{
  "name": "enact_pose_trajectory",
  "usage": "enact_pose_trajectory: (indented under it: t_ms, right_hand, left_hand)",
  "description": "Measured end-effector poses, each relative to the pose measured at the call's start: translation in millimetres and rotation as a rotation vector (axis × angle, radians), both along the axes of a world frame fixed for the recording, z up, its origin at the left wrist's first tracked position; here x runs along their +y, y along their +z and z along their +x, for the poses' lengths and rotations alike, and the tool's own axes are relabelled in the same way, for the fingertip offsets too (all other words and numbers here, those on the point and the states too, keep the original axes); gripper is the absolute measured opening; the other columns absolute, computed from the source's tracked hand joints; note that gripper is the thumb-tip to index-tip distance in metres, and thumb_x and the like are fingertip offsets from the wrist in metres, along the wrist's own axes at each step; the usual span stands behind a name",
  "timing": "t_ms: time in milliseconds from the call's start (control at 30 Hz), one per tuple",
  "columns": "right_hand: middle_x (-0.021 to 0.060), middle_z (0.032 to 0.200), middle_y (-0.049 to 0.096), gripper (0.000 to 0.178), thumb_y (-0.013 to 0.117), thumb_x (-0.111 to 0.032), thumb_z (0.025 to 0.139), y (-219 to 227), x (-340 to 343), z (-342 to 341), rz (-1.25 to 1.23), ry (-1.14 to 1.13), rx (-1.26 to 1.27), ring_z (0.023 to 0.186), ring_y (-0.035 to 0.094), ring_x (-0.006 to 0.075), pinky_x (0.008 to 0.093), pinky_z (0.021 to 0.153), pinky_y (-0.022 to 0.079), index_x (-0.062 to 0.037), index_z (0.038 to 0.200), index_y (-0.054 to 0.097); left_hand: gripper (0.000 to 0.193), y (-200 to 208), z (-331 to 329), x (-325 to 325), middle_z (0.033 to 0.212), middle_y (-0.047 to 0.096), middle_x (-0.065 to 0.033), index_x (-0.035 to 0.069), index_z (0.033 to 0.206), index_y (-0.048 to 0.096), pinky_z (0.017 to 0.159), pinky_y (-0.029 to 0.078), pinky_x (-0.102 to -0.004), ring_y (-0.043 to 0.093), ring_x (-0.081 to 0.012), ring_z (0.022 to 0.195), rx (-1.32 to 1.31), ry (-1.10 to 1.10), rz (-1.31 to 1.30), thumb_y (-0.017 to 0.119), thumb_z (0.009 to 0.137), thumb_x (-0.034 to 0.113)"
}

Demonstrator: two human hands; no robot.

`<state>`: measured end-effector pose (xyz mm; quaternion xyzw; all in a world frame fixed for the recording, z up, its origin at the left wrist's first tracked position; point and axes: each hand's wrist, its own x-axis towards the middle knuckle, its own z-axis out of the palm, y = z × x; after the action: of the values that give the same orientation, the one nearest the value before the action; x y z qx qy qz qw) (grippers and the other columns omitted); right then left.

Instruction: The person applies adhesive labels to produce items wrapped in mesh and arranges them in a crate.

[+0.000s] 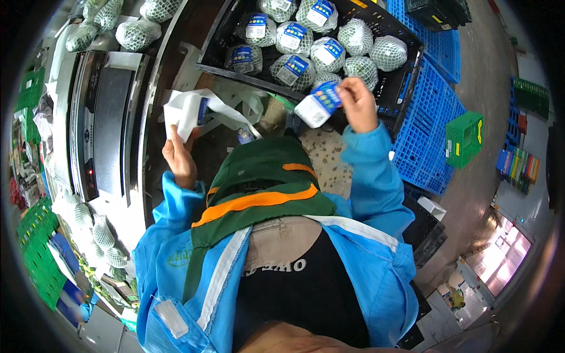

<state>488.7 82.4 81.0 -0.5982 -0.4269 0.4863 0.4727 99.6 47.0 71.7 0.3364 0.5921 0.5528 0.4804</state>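
Note:
My left hand (179,156) is closed on a roll of labels (189,112), from which a strip of white backing paper trails down to the right. Between the thumb and fingers of my right hand (358,105) is a blue and white label (319,106), lifted free of the roll. It hangs just in front of the near edge of a black crate (276,89). Inside that crate sit several round, net-wrapped packs (293,38). Some of these packs bear blue and white labels; the ones toward the right, such as one pale pack (388,53), show no label.
At the left stands a wrapping machine (109,126) with a dark flat top, with more netted packs (138,34) behind and in front of it. Blue plastic pallets (426,126) lie to the right of the crate. A green crate (464,138) stands beside them on the floor.

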Motion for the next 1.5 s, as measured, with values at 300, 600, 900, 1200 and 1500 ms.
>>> enact_pose_trajectory:
  t_ms: [300,600,900,1200,1500]
  right_hand:
    - [0.0178,0.104,0.055,0.042,0.077,-0.027,0.077,-149.8,46.1,97.3,0.025,0.273,-0.925,0.1,0.054,0.036,0.0456,0.085,0.045,-0.0021,0.105,0.058]
    - [0.0164,0.138,0.042,0.06,0.065,-0.036,0.085,-186.9,40.6,86.6,0.372,0.742,-1.167,0.126,0.04,0.0342,0.0498,0.105,0.031,-0.0078,0.134,0.044]
    - [0.0101,0.1,0.059,0.029,0.069,-0.008,0.08,10.7,29.4,-15.4,0.18,0.831,-0.216,0.089,0.061,0.0246,0.0361,0.077,0.05,-0.0063,0.108,0.061]
    - [0.0093,0.089,0.052,0.019,0.07,-0.008,0.073,6.6,-7.2,-55.7,0.576,0.927,-0.53,0.087,0.052,0.0294,0.0407,0.076,0.044,-0.0084,0.082,0.053]
    - [0.009,0.087,0.053,0.015,0.07,-0.007,0.075,0.7,-10.5,-41.6,0.534,0.816,-0.447,0.084,0.052,0.0291,0.0387,0.074,0.045,-0.0061,0.078,0.056]
  left_hand:
    - [0.061,59.9,70.5,-79.8,0.111,0.066,-0.012,0.004,0.128,0.053,0.08,0.055,-0.0357,0.067,-0.0251,0.092,-1.041,-0.395,-0.658,0.052,0.091,0.053]
    - [0.029,63.0,115.5,-91.4,0.088,0.063,0.0007,0.0,0.098,0.067,0.068,0.045,-0.0245,0.053,-0.0059,0.077,-0.174,-0.583,-0.562,0.053,0.098,0.025]
    - [0.031,22.1,153.5,-23.4,0.084,0.067,-0.005,0.004,0.095,0.066,0.065,0.049,-0.0227,0.063,-0.0109,0.072,-0.436,-0.029,-0.639,0.059,0.094,0.034]
    - [0.03,15.0,163.8,-17.4,0.09,0.067,-0.0053,0.0,0.095,0.067,0.072,0.048,-0.0263,0.061,-0.0117,0.079,-0.436,-0.191,-0.602,0.058,0.095,0.029]
    - [0.031,-0.7,167.4,-11.4,0.091,0.066,-0.0032,0.002,0.098,0.067,0.077,0.044,-0.0255,0.059,-0.0108,0.08,-0.371,-0.175,-0.67,0.061,0.093,0.031]
